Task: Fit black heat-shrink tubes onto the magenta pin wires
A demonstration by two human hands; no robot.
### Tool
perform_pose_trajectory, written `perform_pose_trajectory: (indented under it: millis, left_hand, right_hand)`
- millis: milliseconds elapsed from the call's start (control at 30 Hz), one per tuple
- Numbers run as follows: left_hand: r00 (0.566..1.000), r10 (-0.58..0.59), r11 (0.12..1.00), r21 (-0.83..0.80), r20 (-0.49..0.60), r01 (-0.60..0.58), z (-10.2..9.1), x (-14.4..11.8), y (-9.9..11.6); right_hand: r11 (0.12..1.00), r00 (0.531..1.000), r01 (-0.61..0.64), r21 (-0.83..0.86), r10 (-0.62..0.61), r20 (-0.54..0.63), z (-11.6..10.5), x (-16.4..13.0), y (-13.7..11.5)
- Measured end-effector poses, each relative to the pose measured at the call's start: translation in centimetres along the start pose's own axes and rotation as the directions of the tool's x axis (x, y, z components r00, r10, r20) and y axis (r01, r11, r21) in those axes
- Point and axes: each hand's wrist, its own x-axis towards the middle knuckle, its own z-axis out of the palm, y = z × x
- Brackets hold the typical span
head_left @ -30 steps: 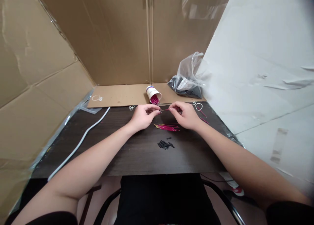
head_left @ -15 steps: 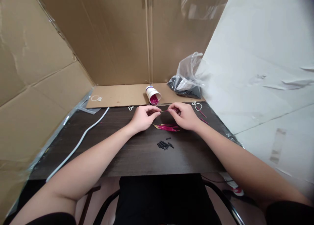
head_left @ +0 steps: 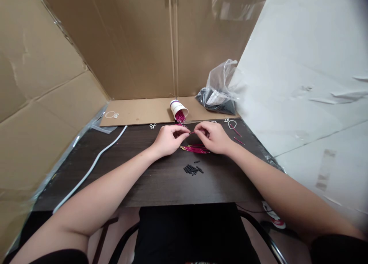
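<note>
Both hands meet over the middle of a dark wooden table (head_left: 143,179). My left hand (head_left: 168,139) and my right hand (head_left: 214,137) pinch the two ends of one thin magenta wire (head_left: 192,132) between their fingertips. Just below them lies a small bundle of magenta wires (head_left: 195,149). Nearer to me sits a little heap of short black tubes (head_left: 193,169). A tipped paper cup (head_left: 178,109) behind the hands spills more magenta wires toward them.
Cardboard walls close the left and back; a white wall stands on the right. A clear plastic bag (head_left: 220,93) with dark contents rests at the back right. A white cable (head_left: 92,168) runs along the left. Small white rings (head_left: 110,114) lie on a cardboard sheet.
The hands have drawn closer together on the wire, so less of it shows between the fingers. The camera has shifted slightly.
</note>
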Motion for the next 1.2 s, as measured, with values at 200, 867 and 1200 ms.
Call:
perform_pose_trajectory:
  millis: [200,867,1200]
  left_hand:
    - [1.000,-0.023,0.999,-0.034,-0.001,0.023,0.2,0.0,-0.1]
    - [1.000,0.006,0.999,-0.032,0.026,-0.005,0.3,-0.2,0.5]
    - [0.992,0.124,0.975,0.189,-0.032,-0.116,-0.8,-0.2,1.2]
  right_hand:
    - [1.000,1.000,-0.004,0.000,0.004,0.010,0.1,0.0,0.0]
    - [0.999,1.000,0.009,0.050,-0.009,0.003,0.4,-0.1,-0.2]
    - [0.997,0.999,-0.017,0.073,0.014,0.032,0.7,-0.3,0.6]
